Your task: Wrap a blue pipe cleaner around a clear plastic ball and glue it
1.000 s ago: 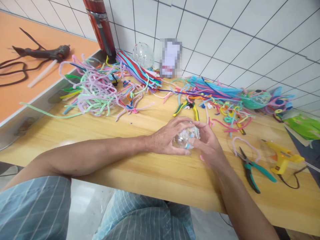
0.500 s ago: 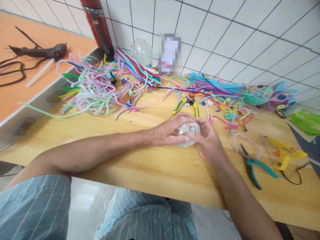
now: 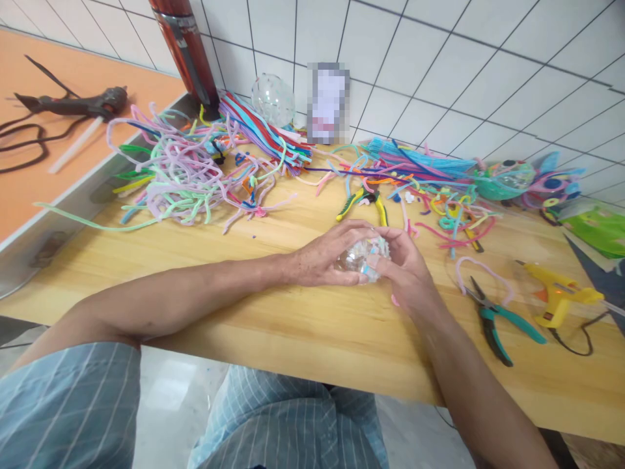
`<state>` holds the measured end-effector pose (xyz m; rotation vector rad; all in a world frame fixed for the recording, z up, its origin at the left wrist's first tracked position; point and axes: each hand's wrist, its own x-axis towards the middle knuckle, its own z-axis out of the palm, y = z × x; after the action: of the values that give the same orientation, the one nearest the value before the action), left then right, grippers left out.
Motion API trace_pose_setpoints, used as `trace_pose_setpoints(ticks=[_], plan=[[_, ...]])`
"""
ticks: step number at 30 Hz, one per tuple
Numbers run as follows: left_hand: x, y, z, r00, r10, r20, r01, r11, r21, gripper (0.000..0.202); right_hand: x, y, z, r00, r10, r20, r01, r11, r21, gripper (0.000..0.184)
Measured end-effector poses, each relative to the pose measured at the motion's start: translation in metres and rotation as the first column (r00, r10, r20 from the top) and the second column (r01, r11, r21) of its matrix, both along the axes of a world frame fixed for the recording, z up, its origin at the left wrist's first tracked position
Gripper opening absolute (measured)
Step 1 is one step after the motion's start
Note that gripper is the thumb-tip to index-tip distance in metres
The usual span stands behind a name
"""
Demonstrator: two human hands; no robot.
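Observation:
A clear plastic ball [image 3: 364, 257] with small pastel bits inside rests between both my hands just above the wooden table [image 3: 273, 319]. My left hand [image 3: 325, 255] curls round its left side, thumb under and fingers over. From the right, my right hand [image 3: 407, 270] closes on it with fingertips pressed to its surface. Part of the ball is hidden by my fingers.
Heaps of coloured pipe cleaners [image 3: 195, 172] cover the table's back. Yellow-handled pliers [image 3: 364, 203] lie just beyond my hands; teal pliers [image 3: 495, 322] and a yellow glue gun [image 3: 559, 296] lie to the right. Another clear ball [image 3: 273, 101], a red bottle [image 3: 188, 49] and a black glue gun [image 3: 78, 104] stand further off.
Both hands have kept hold of the ball and turned it a little; the view has shifted slightly.

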<state>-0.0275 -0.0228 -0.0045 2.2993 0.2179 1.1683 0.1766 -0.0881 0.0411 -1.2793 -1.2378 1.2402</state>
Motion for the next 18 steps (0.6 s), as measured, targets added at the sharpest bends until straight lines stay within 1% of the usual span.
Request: trace_pose_setpoints(ticks=[4, 7, 12, 15, 18], plan=[[-0.0015, -0.002, 0.0023, 0.999, -0.013, -0.032, 0.011, 0.999, -0.05, 0.082, 0.0004, -0.0001, -0.0001, 1.0, -0.001, 0.023, 0.001, 1.0, 0.015, 0.063], [-0.0014, -0.0014, 0.0019, 0.999, -0.005, -0.051, 0.002, 0.998, -0.062, 0.081, 0.0009, -0.0004, 0.0, 0.998, 0.014, 0.053, -0.015, 1.0, 0.02, 0.063], [-0.0011, -0.0011, 0.0002, 1.0, -0.002, 0.013, 0.002, 0.999, -0.047, 0.082, 0.0011, 0.0006, -0.0034, 0.998, -0.001, 0.061, -0.002, 0.999, 0.05, 0.063], [-0.0027, -0.0047, 0.0027, 1.0, -0.007, 0.028, 0.009, 0.998, -0.059, 0.076, 0.0001, 0.0004, -0.0071, 0.999, -0.006, 0.044, 0.003, 0.999, 0.051, 0.067], [-0.0058, -0.0084, 0.0059, 0.999, 0.044, -0.003, -0.044, 0.993, -0.106, 0.071, -0.0031, -0.0002, -0.0097, 0.999, 0.024, 0.048, -0.026, 0.999, 0.047, 0.074]])
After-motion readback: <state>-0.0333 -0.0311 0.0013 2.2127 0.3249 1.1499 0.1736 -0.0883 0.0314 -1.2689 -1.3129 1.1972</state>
